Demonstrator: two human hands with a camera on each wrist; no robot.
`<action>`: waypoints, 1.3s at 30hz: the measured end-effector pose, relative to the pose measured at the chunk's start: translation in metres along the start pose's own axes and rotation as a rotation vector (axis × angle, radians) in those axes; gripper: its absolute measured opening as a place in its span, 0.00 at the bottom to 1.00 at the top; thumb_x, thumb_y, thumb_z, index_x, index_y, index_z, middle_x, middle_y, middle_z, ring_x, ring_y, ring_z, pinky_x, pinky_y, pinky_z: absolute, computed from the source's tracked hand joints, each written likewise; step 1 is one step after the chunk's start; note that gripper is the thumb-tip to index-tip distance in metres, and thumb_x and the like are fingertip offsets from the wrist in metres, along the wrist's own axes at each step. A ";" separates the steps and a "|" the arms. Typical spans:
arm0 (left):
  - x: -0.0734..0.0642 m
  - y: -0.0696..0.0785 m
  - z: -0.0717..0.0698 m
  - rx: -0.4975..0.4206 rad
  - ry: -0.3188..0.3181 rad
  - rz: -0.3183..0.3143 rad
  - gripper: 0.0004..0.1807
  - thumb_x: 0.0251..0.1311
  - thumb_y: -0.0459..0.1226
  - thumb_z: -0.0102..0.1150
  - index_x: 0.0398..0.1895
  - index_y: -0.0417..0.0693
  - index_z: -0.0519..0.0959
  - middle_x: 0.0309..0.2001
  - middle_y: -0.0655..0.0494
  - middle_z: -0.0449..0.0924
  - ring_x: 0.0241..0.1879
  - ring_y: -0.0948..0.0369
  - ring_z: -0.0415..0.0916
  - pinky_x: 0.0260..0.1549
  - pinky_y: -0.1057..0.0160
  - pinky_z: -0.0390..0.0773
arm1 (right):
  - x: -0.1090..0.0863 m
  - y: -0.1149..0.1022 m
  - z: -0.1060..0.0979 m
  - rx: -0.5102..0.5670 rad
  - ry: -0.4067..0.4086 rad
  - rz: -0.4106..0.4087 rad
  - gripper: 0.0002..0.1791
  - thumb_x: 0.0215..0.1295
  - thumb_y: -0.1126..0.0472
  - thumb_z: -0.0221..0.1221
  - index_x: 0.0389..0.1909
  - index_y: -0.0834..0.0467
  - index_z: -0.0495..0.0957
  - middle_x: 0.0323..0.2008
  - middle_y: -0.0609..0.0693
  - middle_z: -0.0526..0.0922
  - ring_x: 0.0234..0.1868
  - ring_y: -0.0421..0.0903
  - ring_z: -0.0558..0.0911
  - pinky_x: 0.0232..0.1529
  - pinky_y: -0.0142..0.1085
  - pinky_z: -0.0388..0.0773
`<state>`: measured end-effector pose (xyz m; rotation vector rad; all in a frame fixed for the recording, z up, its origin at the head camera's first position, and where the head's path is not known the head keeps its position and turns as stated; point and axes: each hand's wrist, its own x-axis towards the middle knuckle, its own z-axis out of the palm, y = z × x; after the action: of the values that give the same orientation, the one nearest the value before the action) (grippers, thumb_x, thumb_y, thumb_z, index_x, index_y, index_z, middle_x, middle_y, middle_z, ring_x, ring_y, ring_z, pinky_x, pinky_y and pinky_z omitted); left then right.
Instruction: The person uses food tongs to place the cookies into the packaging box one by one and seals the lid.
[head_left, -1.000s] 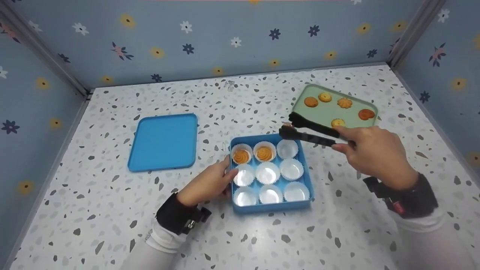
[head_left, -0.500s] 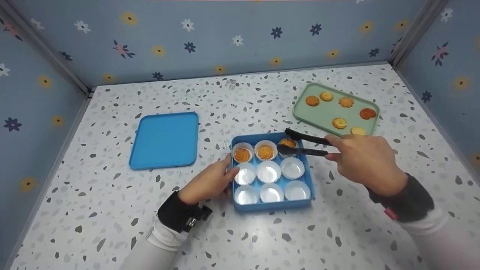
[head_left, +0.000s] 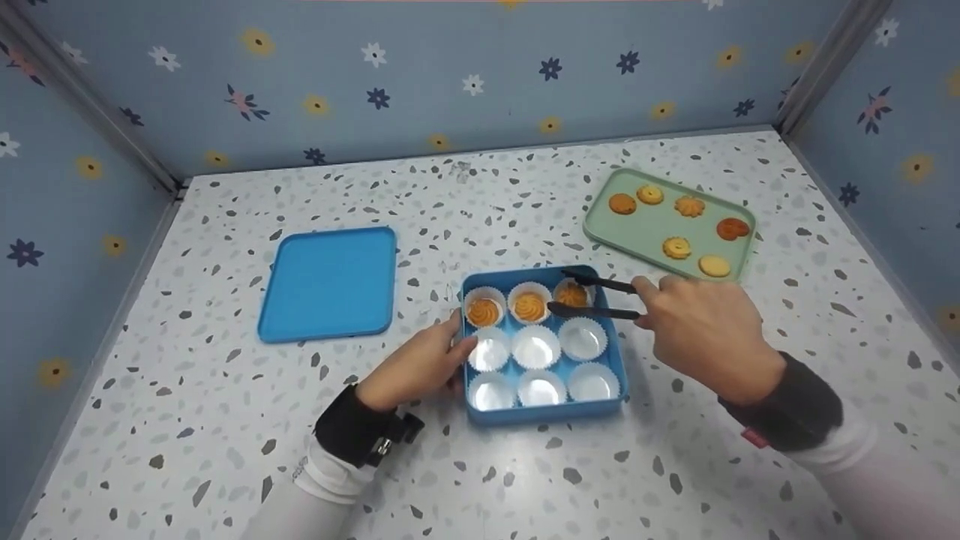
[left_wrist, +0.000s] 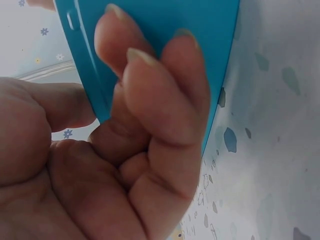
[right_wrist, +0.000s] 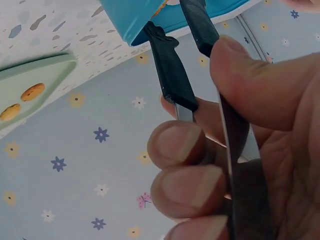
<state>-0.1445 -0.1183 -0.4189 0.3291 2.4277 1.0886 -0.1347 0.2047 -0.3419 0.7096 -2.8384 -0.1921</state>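
The place looks like a small staged booth, in what sort of building cannot be told, since a speckled white tabletop [head_left: 450, 210] is closed in at left, far and right by blue flower-print panels [head_left: 427, 67] meeting at grey corner strips [head_left: 823, 64].

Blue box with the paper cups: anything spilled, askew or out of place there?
Nothing stands out. The nine white cups stand in three rows in the blue box, and the far row's three cookies appear to sit in their cups. The black tongs partly cover the rightmost one.
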 end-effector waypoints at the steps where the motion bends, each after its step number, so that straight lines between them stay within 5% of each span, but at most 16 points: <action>1: 0.000 0.000 0.000 0.002 0.002 0.004 0.38 0.77 0.45 0.46 0.78 0.36 0.42 0.20 0.53 0.78 0.21 0.54 0.79 0.23 0.58 0.76 | 0.001 0.000 0.000 -0.002 -0.001 -0.002 0.14 0.58 0.60 0.69 0.41 0.64 0.79 0.17 0.53 0.72 0.13 0.49 0.66 0.11 0.41 0.63; 14: -0.001 0.000 0.001 0.008 0.007 -0.002 0.38 0.77 0.44 0.46 0.78 0.36 0.42 0.19 0.52 0.79 0.20 0.53 0.79 0.22 0.59 0.76 | 0.006 -0.001 -0.007 0.027 -0.140 0.039 0.13 0.59 0.56 0.69 0.35 0.61 0.79 0.16 0.51 0.71 0.14 0.48 0.67 0.13 0.41 0.63; 39: -0.001 0.002 0.000 0.047 0.013 0.006 0.38 0.77 0.45 0.44 0.77 0.33 0.43 0.20 0.50 0.79 0.20 0.53 0.79 0.29 0.58 0.76 | 0.009 -0.005 -0.014 -0.005 -0.209 0.047 0.18 0.60 0.54 0.69 0.41 0.64 0.79 0.19 0.54 0.74 0.16 0.50 0.69 0.16 0.41 0.66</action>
<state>-0.1432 -0.1174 -0.4175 0.3460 2.4680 1.0407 -0.1371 0.1954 -0.3280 0.6563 -3.0475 -0.2810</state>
